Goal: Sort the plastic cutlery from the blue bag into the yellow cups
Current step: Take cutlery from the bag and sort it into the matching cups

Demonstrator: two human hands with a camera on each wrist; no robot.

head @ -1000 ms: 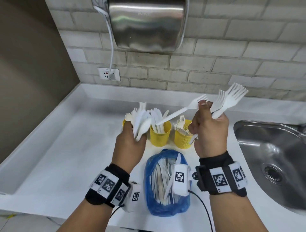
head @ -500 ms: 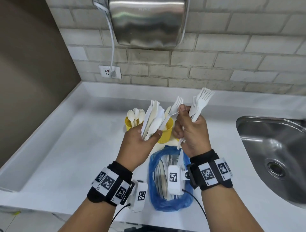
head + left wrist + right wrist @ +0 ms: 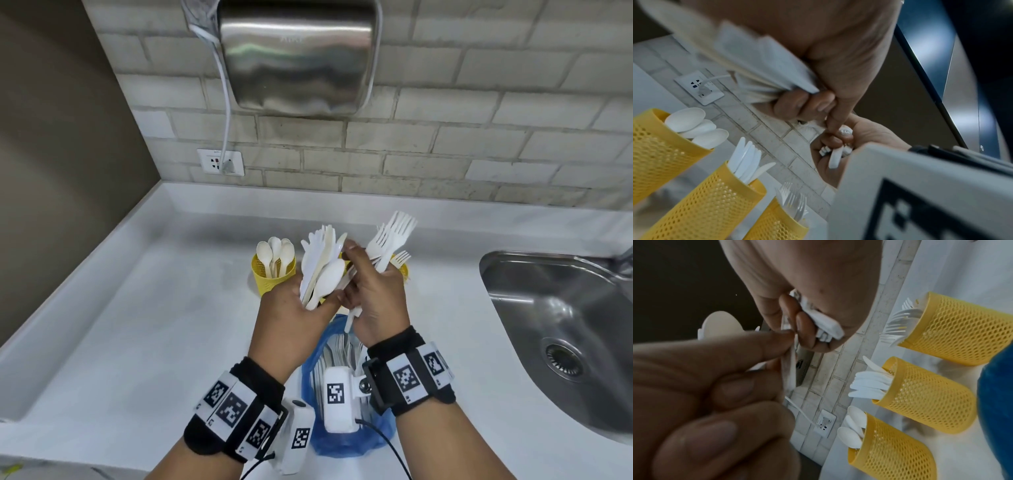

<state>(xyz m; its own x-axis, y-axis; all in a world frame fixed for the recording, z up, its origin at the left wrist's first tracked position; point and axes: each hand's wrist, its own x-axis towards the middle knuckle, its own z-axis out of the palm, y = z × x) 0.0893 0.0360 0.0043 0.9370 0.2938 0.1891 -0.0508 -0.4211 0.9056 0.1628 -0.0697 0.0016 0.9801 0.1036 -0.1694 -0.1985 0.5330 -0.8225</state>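
Note:
My left hand (image 3: pixel 308 301) grips a mixed bundle of white plastic cutlery (image 3: pixel 322 270) with a spoon in front, above the cups. My right hand (image 3: pixel 363 274) grips a bunch of forks (image 3: pixel 390 240), and its fingertips touch the left bundle's top. Three yellow mesh cups stand in a row: the spoon cup (image 3: pixel 272 274), the knife cup (image 3: pixel 711 203), hidden behind my hands in the head view, and the fork cup (image 3: pixel 402 269). The blue bag (image 3: pixel 346 438) lies open between my wrists with cutlery inside.
A steel sink (image 3: pixel 565 325) is set into the white counter (image 3: pixel 137 325) at the right. On the brick wall behind hang a metal hand dryer (image 3: pixel 298 58) and a socket (image 3: pixel 221 161) with its cable. A brown wall closes the left side.
My hands have come together and nearer to me. The right hand, which held one fork out to the left, now has its fingers against the left bundle.

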